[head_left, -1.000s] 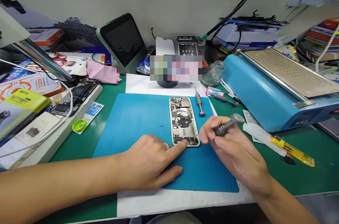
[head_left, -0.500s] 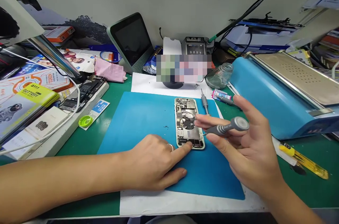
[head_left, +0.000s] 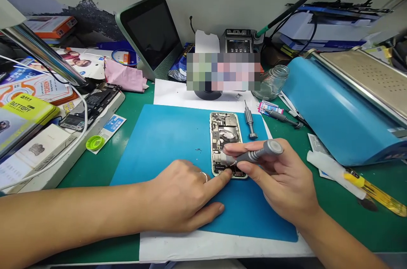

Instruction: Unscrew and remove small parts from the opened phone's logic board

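Note:
An opened phone [head_left: 225, 133] with its circuit boards bare lies lengthwise on a blue work mat [head_left: 165, 142]. My left hand [head_left: 182, 195] rests flat on the mat, a ring on one finger, its index fingertip pressed against the phone's near left corner. My right hand [head_left: 280, 180] pinches a grey precision screwdriver [head_left: 257, 154] with its tip down on the phone's lower part.
A second grey screwdriver [head_left: 249, 120] lies right of the phone. A blue machine [head_left: 337, 112] fills the right side, a yellow-handled tool [head_left: 372, 188] in front of it. A glass jar [head_left: 273, 82], a small screen [head_left: 149, 34] and a green cap [head_left: 94, 142] stand around the mat.
My right hand lifted with fingers spread, then came back down and closed on the screwdriver, bringing its tip onto the phone's lower part. My left hand stayed in place.

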Tool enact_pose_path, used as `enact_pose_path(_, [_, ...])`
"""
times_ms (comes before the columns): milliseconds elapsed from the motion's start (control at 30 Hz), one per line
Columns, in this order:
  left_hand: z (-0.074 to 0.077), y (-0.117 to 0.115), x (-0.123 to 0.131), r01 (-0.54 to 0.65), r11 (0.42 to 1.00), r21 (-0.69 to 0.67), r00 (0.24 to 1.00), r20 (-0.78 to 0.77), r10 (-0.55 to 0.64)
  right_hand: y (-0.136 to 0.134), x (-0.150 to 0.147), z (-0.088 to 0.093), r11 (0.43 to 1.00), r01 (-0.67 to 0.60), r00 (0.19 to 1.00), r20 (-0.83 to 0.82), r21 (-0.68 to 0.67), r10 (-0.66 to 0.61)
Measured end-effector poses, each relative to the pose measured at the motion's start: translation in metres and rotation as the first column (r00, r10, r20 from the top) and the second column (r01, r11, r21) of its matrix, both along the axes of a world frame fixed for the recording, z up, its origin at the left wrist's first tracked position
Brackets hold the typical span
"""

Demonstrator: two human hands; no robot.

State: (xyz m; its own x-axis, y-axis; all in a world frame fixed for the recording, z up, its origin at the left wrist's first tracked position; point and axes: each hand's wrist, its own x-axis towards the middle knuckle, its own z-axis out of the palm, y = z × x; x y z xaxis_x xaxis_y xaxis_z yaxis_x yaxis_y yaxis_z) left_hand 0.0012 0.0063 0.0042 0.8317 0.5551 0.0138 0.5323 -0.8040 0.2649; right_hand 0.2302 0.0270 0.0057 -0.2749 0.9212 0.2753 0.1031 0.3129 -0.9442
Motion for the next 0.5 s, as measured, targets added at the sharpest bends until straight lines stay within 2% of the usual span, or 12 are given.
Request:
enact_pose_path(233, [0.0003,0.0007,0.0003,0.004,1.0,0.003,1.0,0.011,-0.004,0.0002,-0.0025,-0.0012,1.0,-0.002,1.0,0.028,-0.016,0.003])
enact_pose_path(500, [-0.0002,0.0002,-0.0009,0.011,1.0,-0.024,1.0,0.012,-0.011,0.0029,-0.005,0.0003,0.999,-0.012,1.0,-0.017,-0.051,0.011])
